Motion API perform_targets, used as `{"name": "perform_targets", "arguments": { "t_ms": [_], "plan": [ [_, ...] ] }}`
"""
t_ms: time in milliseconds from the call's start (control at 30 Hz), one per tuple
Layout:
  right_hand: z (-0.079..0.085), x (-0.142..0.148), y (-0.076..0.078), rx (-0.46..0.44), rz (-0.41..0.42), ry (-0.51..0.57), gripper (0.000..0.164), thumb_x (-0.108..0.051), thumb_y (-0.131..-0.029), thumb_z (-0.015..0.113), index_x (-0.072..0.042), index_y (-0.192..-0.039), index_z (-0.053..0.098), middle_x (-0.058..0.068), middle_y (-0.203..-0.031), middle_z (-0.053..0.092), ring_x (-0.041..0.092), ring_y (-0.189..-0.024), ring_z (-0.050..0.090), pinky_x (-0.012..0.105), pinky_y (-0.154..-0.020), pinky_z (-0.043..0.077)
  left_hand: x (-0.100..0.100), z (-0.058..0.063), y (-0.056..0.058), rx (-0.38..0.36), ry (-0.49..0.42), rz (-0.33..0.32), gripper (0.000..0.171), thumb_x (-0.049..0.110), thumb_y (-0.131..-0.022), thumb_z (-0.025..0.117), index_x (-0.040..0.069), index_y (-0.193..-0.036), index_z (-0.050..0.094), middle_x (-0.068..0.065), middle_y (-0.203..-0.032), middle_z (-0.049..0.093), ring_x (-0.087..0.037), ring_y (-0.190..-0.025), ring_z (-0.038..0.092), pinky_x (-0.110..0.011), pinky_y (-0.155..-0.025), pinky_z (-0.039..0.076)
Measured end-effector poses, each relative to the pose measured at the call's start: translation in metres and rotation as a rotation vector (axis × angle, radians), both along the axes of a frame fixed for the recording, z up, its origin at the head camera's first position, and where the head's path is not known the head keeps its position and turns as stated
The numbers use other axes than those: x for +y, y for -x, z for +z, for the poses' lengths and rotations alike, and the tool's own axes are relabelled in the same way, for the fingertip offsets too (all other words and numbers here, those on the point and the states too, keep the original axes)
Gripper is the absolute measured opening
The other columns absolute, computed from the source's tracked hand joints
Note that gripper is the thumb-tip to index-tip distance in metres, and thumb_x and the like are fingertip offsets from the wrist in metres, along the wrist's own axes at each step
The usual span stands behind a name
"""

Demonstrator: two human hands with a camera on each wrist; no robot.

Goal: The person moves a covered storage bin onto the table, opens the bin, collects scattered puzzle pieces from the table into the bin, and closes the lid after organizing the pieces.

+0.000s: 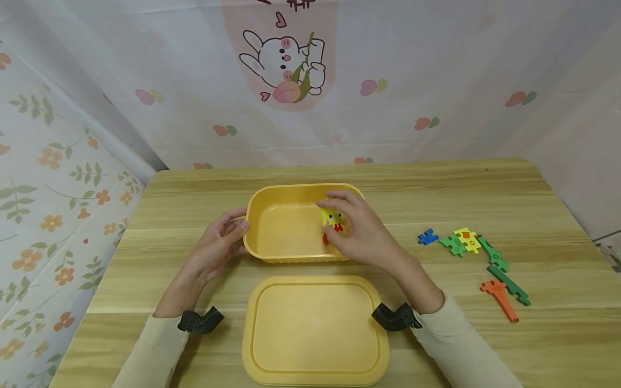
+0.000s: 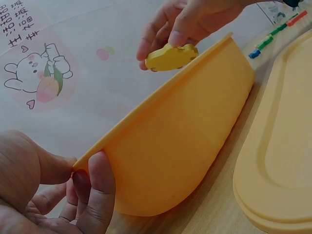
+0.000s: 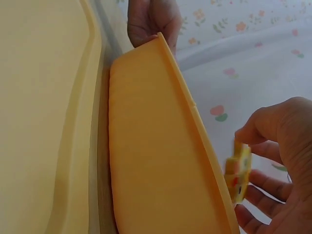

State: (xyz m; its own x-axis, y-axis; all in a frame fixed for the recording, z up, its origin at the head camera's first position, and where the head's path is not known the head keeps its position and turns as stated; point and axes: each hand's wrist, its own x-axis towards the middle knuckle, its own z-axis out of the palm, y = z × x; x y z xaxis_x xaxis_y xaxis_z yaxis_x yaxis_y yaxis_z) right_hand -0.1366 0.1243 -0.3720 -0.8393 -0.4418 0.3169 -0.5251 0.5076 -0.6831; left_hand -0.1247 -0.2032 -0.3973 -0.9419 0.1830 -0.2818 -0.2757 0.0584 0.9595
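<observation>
A yellow plastic box (image 1: 286, 231) stands with its opening upward near the middle of the table. My left hand (image 1: 220, 237) grips its left end, thumb and fingers at the rim, as the left wrist view shows closely. Over the right part of the box, my right hand (image 1: 364, 229) pinches a thick yellow puzzle piece (image 1: 332, 218) between thumb and fingers. Painted eyes and red patches mark one face of this piece. From the left wrist, the yellow puzzle piece (image 2: 170, 57) appears just above the rim with its knobbed edge turned this way.
A flat yellow lid (image 1: 315, 328) lies in front of the box. To the right are several loose puzzle pieces: a blue one (image 1: 428, 236), a spotted yellow one (image 1: 468, 240), green ones (image 1: 509, 285) and a long orange one (image 1: 501, 300). A printed curtain (image 1: 194, 81) hangs behind the table.
</observation>
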Motion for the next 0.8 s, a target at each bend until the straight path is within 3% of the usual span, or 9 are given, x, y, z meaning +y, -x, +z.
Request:
{"name": "perform_targets", "arguments": {
  "t_ms": [800],
  "plan": [
    [0.0038,0.0046,0.0016,0.023,-0.021,0.0,0.043,-0.013,-0.094,0.078,-0.01,-0.136,0.067,0.008,-0.138,0.065,0.029,-0.131,0.062,0.053,-0.114,0.052,0.001,0.0009,-0.0003,0.0,-0.006,0.003,0.059,0.023,-0.112,0.055,0.004,-0.163,0.032,0.001,-0.128,0.06,-0.006,-0.094,0.066,-0.019,-0.075,0.058]
  ]
}}
